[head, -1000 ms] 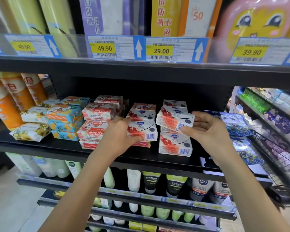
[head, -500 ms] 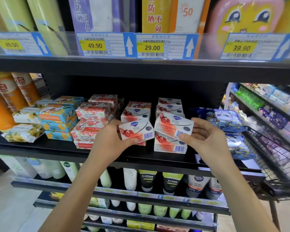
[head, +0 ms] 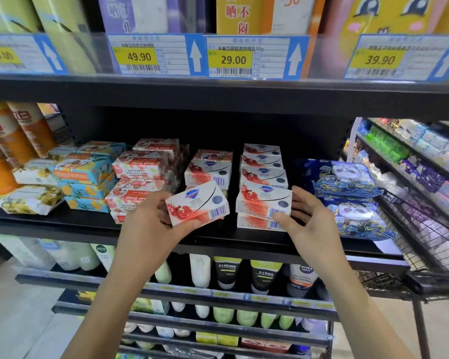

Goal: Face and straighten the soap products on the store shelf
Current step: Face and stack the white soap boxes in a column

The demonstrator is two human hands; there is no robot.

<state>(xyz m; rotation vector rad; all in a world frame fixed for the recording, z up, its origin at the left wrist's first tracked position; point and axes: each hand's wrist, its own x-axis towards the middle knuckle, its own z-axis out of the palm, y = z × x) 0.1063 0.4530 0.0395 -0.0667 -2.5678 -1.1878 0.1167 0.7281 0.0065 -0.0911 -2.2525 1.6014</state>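
At frame centre my left hand (head: 151, 225) curls round a tilted soap box (head: 197, 203); just right, my right hand (head: 313, 224) pinches the stack's top box (head: 263, 200).

You're handling soap boxes (head: 197, 203) of thin printed card, smooth with a slight sheen. The shelf (head: 62, 224) under them looks like black painted metal, matt. The panda packs (head: 347, 177) are crinkled, glossy plastic film. Paper price tags (head: 231, 58) sit behind a clear, shiny plastic strip. The basket (head: 430, 244) is dark metal wire. The tubes (head: 227, 273) are smooth plastic.
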